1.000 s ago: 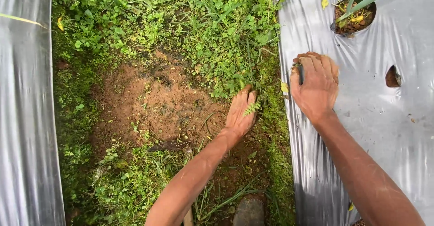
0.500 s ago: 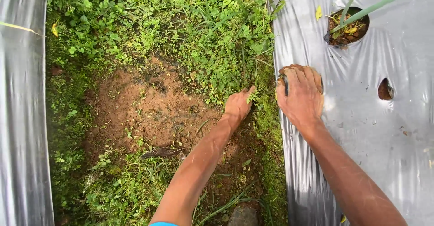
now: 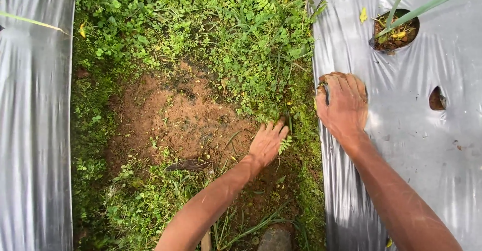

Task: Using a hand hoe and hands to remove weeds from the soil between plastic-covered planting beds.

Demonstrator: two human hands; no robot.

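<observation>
My left hand reaches across bare brown soil. Its fingertips push into the base of a clump of green weeds, and a small fern leaf lies by its little finger. Whether the fingers have closed on stems is hidden. My right hand rests knuckles-up on the edge of a silver plastic mulch sheet. It is curled shut, with a thin dark object that I cannot identify showing beside the thumb.
A second silver sheet borders the left side. The right sheet has a planting hole holding soil and a long-leaved plant, and a smaller hole. Low weeds and grass surround the soil patch. A stone lies near the bottom edge.
My left hand has slid slightly forward into the edge of the weed clump. My right hand stays curled on the plastic sheet. The view has shifted a little.
</observation>
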